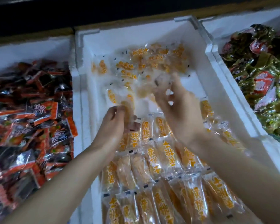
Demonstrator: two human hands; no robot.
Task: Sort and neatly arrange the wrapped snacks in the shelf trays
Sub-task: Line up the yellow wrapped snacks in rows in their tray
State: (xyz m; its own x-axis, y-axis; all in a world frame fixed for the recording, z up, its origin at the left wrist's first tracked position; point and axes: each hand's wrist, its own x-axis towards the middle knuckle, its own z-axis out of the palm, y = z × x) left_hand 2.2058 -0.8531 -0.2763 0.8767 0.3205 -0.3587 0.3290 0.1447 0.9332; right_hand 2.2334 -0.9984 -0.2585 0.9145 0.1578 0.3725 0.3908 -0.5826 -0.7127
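Note:
A white foam tray in the middle holds clear packets of yellow dried fruit. Near me the packets lie in neat overlapping rows. At the far end a loose heap of the same packets lies scattered. My left hand hovers over the tray's middle and pinches one yellow packet between thumb and fingers. My right hand is blurred beside it, with its fingers curled round a clear packet at the edge of the heap.
A foam tray on the left is full of red and black wrapped snacks. The tray on the right holds green-gold and red wrapped snacks. A dark shelf edge runs along the back.

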